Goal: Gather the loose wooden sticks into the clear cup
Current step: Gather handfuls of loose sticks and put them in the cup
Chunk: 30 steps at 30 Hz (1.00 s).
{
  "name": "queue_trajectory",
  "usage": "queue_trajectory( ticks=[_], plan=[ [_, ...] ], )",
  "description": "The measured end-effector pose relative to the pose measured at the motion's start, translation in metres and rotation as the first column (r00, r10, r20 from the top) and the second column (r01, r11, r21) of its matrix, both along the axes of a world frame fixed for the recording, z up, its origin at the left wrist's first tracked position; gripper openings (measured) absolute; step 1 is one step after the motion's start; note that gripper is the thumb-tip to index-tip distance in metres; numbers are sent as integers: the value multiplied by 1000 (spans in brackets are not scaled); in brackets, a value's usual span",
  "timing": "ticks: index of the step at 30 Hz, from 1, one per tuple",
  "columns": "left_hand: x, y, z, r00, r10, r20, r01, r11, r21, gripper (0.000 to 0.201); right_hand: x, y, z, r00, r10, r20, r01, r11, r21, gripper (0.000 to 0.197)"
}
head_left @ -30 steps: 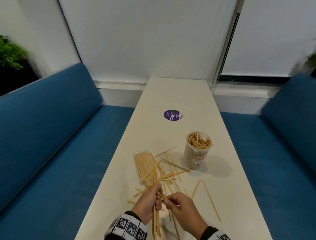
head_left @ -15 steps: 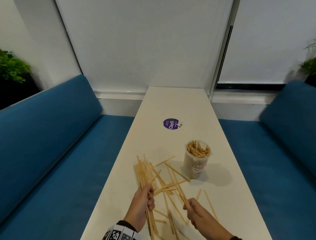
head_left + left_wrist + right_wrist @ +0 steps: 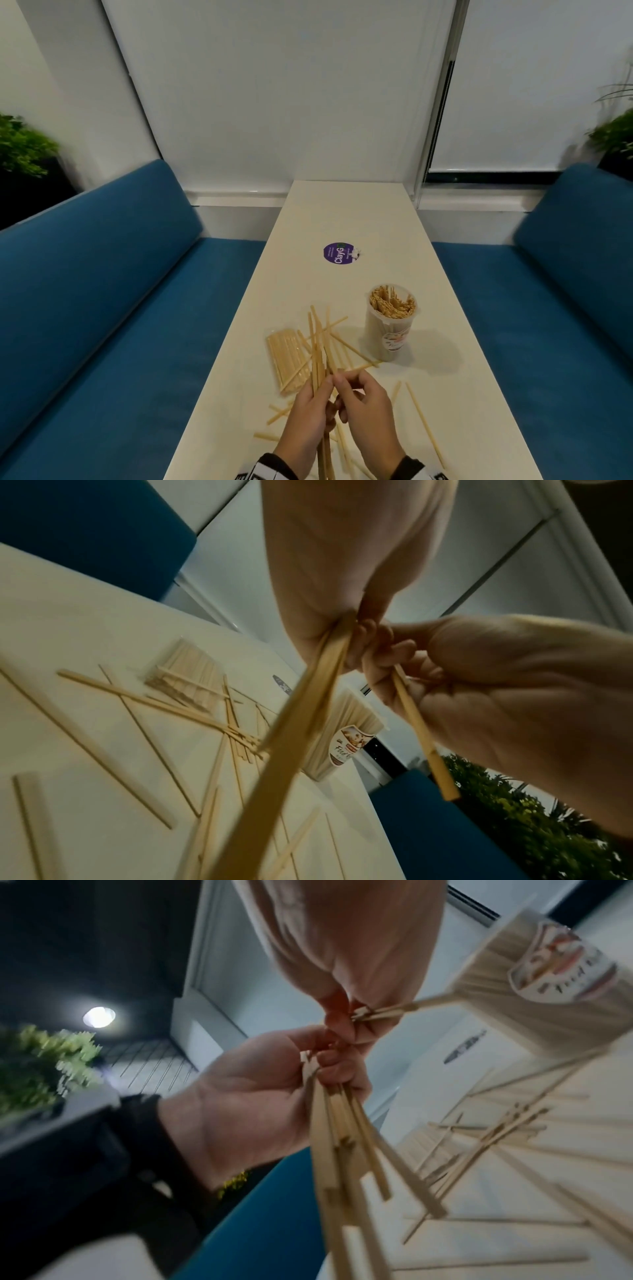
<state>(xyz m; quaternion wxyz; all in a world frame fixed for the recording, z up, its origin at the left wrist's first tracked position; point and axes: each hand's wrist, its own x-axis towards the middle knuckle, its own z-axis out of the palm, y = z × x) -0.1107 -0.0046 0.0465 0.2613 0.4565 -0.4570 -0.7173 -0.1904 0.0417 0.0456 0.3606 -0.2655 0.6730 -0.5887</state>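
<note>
My left hand (image 3: 310,411) grips a bundle of wooden sticks (image 3: 317,346) above the near table; the bundle fans away towards the cup. Right against it, my right hand (image 3: 363,407) pinches a stick (image 3: 421,737) and holds it to the bundle at the left fingers. The clear cup (image 3: 392,329) stands upright to the right of the pile, packed with sticks, a label on its side. Loose sticks (image 3: 424,425) lie scattered on the white table (image 3: 342,212) around and under both hands. In the right wrist view the left hand (image 3: 257,1110) closes round the bundle (image 3: 342,1150).
A flat clear-wrapped pack of sticks (image 3: 287,356) lies left of the pile. A round purple sticker (image 3: 338,253) is farther up the table. Blue bench seats (image 3: 102,308) run along both long sides, with plants (image 3: 20,147) behind them.
My right hand has come back from the loose sticks on the table to the left hand, bringing a stick to the bundle. The head view has tilted up a little.
</note>
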Motion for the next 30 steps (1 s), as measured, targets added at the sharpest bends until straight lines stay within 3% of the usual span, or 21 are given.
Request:
queue_trajectory(
  ticks=[5, 12, 17, 20, 23, 25, 26, 28, 30],
  plan=[
    [1, -2, 4, 999, 16, -42, -16, 1000, 3, 22, -5, 3, 4, 997, -50, 64, 53, 998, -45, 6],
    [-4, -2, 15, 997, -20, -74, 16, 999, -50, 26, -9, 7, 10, 987, 47, -155, -57, 997, -56, 15],
    [-5, -5, 16, 997, 27, -76, -33, 997, -76, 28, -13, 11, 1, 895, 254, -366, -239, 967, 85, 22],
    [-4, -12, 22, 992, 60, -107, -70, 994, -88, 22, -16, 13, -1, 904, 206, -375, -178, 978, 107, 12],
    [-5, -20, 27, 986, 98, -138, -112, 989, -94, 21, -21, 14, -2, 983, 59, -174, -30, 986, 163, 12],
    [-7, -23, 30, 984, 127, -124, -142, 982, -123, 24, -26, 10, -4, 989, -29, 147, -15, 957, 291, 25],
    [-9, -25, 31, 984, 142, -111, -157, 977, -143, 25, -29, 8, -4, 939, -68, 338, -53, 940, 338, 32],
    [-12, -25, 35, 984, 158, -87, -173, 965, -198, 26, -31, 5, -6, 754, -138, 643, -123, 931, 344, 41],
    [-16, -24, 38, 984, 159, -81, -174, 951, -256, 26, -29, 2, -4, 603, -155, 782, -151, 941, 303, 43]
  ],
)
